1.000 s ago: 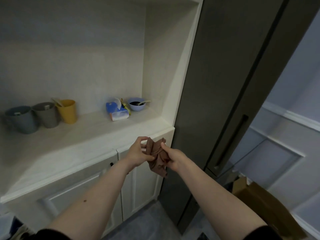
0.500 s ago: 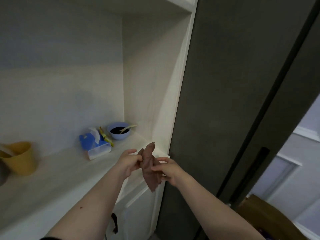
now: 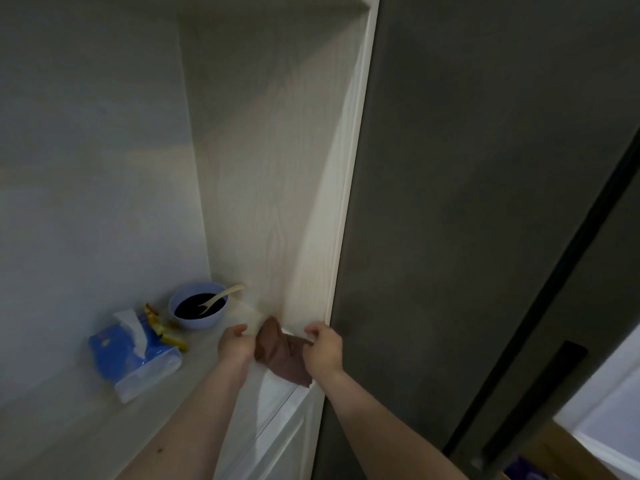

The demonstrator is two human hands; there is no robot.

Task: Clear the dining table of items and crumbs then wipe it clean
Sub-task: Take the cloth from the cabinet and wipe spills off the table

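Compared with a second ago, the view is swung up and to the right: the cups at the left of the shelf are no longer in frame, and the brown cloth (image 3: 282, 355), previously bunched between the hands, is now pulled wider apart. This is judged as the cloth being opened out or refolded for wiping; no dining table is visible, so the wipe itself is judged not yet begun. The left hand (image 3: 235, 344) is closed on the cloth's left edge, the right hand (image 3: 322, 351) pinched on its right edge; the cloth is stretched between them, over the front edge of the shelf (image 3: 86, 427). A blue bowl (image 3: 197, 306) with a spoon and a tissue pack (image 3: 133, 358) are noted on the shelf, left of the hands.
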